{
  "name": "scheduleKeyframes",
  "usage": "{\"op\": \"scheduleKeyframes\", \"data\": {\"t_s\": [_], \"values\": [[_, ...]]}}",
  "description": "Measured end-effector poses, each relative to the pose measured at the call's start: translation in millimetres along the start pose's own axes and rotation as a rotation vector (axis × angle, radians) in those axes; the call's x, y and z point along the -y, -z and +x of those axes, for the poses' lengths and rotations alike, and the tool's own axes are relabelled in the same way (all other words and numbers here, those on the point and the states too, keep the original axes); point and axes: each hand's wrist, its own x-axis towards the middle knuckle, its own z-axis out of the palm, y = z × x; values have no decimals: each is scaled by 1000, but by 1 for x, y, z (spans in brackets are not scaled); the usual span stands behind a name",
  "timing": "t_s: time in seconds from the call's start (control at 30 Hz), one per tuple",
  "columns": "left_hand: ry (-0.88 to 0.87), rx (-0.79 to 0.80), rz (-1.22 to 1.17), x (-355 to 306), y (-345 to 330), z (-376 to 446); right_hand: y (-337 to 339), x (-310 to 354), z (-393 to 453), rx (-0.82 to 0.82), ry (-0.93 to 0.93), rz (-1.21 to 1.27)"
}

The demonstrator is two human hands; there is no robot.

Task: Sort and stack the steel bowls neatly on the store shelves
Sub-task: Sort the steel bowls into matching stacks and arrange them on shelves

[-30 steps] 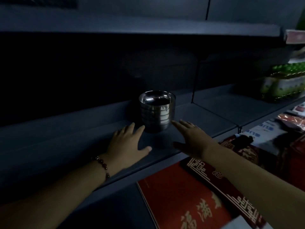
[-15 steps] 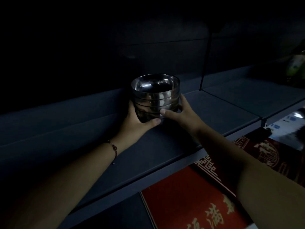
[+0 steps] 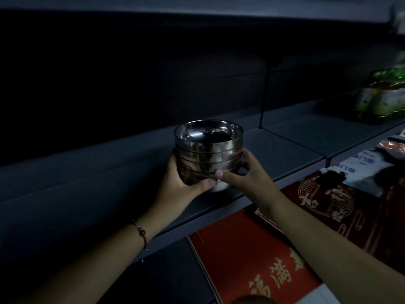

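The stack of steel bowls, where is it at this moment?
In the head view the stack of steel bowls is at centre, over the dark shelf, gripped between the left hand and right hand.

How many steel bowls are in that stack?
About 5, judging by the rims, all nested in one stack of bowls on the shelf, held between both hands. The dim light may hide more.

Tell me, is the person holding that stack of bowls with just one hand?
No: the left hand grips the stack of steel bowls on one side and the right hand grips it on the other.
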Motion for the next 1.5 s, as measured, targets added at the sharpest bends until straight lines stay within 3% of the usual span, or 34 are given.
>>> {"op": "scheduleKeyframes", "data": {"t_s": [0.33,0.7,1.0,1.17,1.3,1.5], "values": [[-43,53,123,-108,47,-93,-21,103,-117,-152,-1,-53],[-198,92,246,-225,94,-141,2,218,-175,-124,174,-94],[-372,-9,398,-315,121,-81,14,302,-118,-125,356,33],[-309,-92,458,-328,127,-25,15,328,-58,-103,396,-11],[-213,-152,353,-316,126,24,9,326,-5,-119,414,-125],[-161,-225,339,-299,119,67,2,312,50,-70,281,26]]}}
